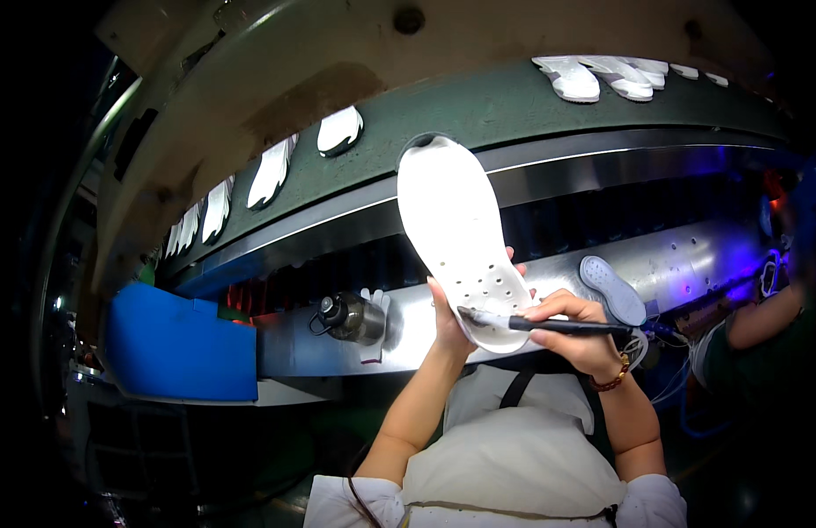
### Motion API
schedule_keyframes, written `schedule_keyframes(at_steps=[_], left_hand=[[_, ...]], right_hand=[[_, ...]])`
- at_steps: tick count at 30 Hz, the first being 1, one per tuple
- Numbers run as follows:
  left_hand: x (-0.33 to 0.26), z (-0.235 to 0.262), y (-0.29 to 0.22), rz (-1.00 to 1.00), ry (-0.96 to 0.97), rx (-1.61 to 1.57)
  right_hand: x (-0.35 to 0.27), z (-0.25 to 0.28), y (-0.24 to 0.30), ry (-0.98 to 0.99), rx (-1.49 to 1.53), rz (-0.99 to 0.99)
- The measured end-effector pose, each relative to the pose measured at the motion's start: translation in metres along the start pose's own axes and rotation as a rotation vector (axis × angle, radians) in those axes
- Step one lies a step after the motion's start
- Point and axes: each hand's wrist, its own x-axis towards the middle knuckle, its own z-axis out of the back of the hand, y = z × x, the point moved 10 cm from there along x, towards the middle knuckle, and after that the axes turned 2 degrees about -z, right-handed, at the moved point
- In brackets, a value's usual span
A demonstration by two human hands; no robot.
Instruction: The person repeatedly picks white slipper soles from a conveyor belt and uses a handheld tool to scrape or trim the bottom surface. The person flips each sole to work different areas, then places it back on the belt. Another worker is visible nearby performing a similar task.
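Observation:
My left hand (449, 319) holds a white shoe sole (456, 231) upright by its lower end, its flat perforated face turned toward me. My right hand (577, 327) grips a dark brush (549, 325) by the handle, and the bristle tip touches the sole's lower part near my left fingers. A beaded bracelet sits on my right wrist.
A green conveyor belt (478, 110) curves across the top carrying several white soles (338, 130). A metal ledge (408, 321) below holds a metal flask (351, 318) and a grey sole (612, 289). A blue bin (181, 343) stands left. Another person's arm (764, 317) is at right.

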Motion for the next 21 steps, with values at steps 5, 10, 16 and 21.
schedule_keyframes(at_steps=[5,10,16,21], left_hand=[[0.007,0.000,-0.007,-0.031,0.041,-0.258],[0.015,0.001,-0.006,0.113,0.063,0.143],[0.010,0.000,-0.005,0.325,0.072,0.483],[0.009,-0.005,0.008,0.566,0.049,0.443]], right_hand=[[-0.001,-0.010,0.007,0.272,0.276,-0.044],[0.017,-0.003,0.008,0.326,-0.177,-0.007],[0.014,0.001,0.029,0.508,-0.083,-0.018],[-0.001,-0.018,0.027,0.662,-0.138,0.022]])
